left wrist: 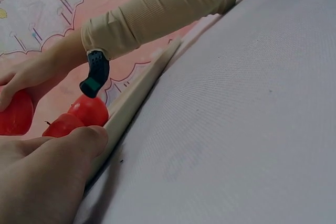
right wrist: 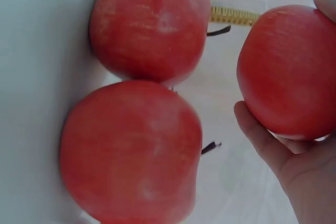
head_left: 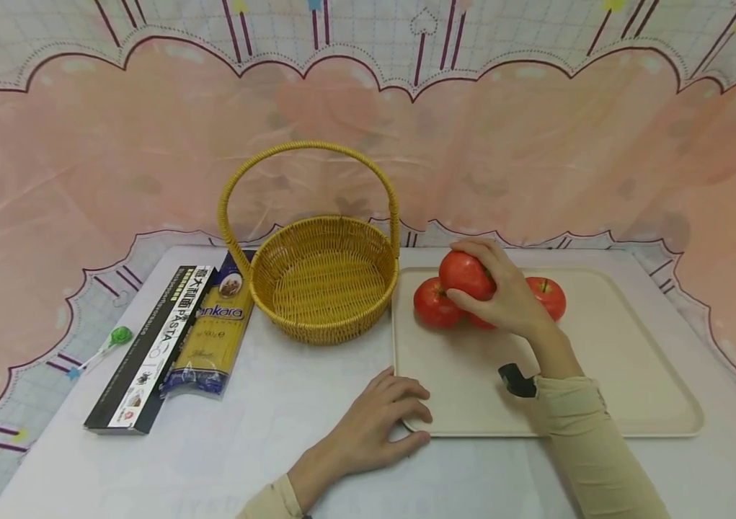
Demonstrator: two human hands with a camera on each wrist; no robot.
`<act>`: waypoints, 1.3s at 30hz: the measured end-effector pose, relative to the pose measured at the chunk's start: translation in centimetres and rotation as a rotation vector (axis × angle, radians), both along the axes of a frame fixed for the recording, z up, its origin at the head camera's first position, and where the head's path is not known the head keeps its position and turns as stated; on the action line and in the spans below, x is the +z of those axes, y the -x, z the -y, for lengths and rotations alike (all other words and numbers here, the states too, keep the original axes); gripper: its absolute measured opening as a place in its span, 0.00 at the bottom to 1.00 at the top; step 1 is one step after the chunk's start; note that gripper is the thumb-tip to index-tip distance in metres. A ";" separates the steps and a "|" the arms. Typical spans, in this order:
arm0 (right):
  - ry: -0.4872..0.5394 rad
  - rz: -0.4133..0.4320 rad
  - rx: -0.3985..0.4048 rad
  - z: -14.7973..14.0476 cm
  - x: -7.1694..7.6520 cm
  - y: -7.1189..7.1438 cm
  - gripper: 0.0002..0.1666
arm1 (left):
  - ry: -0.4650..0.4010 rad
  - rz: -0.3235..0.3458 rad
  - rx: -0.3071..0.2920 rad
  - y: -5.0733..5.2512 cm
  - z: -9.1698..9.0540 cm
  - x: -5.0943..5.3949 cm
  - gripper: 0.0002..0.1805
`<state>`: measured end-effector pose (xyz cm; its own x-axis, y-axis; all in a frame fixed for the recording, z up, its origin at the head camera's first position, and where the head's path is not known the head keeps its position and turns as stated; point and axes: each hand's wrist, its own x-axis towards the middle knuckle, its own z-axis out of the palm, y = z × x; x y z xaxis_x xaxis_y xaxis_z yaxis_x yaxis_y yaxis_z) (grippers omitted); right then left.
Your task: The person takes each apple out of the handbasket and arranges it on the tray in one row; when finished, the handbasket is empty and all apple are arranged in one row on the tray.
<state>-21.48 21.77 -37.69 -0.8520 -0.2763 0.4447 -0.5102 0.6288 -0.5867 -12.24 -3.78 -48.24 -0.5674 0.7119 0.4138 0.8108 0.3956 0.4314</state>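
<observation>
My right hand [head_left: 504,292] grips a red apple [head_left: 461,274], fingers on top and thumb below, raised over the beige tray [head_left: 601,360]. In the right wrist view, this held apple [right wrist: 291,72] is apart from two others with dark stems. On the tray, one apple [head_left: 435,304] stands to the left of my right hand and another apple [head_left: 546,298] to the right. A further apple [head_left: 481,322] is mostly hidden under that hand. My left hand [head_left: 377,425] rests at the tray's near left corner, fingers loosely bent over the rim.
A yellow wicker basket [head_left: 325,328] with a tall hoop handle stands left of the tray. Farther left lie a yellow and blue pasta packet [head_left: 212,335], a black and white pasta box [head_left: 147,353] and a green lollipop [head_left: 121,335]. A patterned curtain hangs behind the table.
</observation>
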 end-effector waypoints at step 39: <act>-0.015 0.126 -0.176 -5.4 -0.1 0.1 0.37 | -0.002 0.003 0.003 -0.1 0.1 0.1 0.08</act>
